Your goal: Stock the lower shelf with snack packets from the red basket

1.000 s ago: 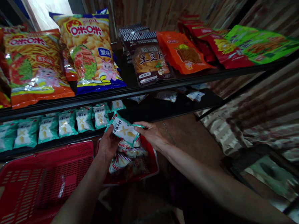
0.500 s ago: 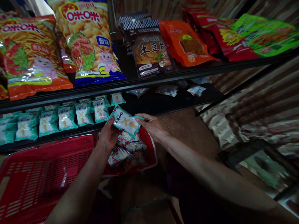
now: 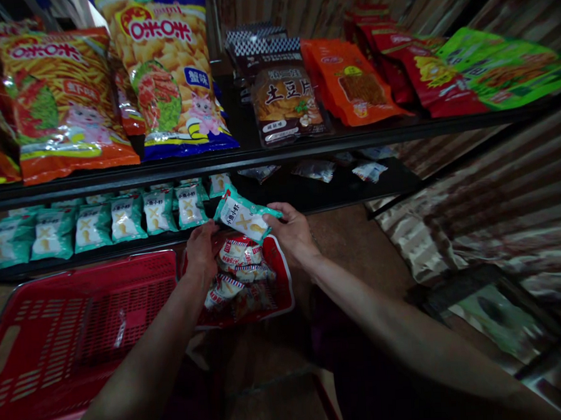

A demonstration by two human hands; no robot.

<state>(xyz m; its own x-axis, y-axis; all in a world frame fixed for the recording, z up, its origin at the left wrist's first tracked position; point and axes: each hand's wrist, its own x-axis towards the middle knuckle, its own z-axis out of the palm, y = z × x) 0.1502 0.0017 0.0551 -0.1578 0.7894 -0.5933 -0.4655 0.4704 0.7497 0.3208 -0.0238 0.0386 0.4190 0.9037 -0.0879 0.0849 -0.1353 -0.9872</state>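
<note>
My right hand [image 3: 291,229] pinches a small teal-and-white snack packet [image 3: 244,219] by its right end, thumb on the front. The packet is tilted, its left end higher, in front of the lower shelf's edge. My left hand [image 3: 201,248] is apart from the packet, at the left rim of a small red basket [image 3: 288,277], with its fingers stretched forward and nothing in them. Several white-and-red snack packets [image 3: 239,255] lie in that basket below my hands. A row of matching teal packets [image 3: 154,211] stands on the lower shelf to the left.
A larger red shopping basket [image 3: 124,268] sits at the left. On the upper shelf [image 3: 188,157] stand large chip bags [image 3: 167,72], a brown potato chip bag [image 3: 286,90], and orange, red and green bags. Clear packets [image 3: 313,169] lie on the lower shelf's right part.
My left hand has let go of the teal packet and dropped slightly left. The packet, now in my right hand alone, has shifted a little to the right.
</note>
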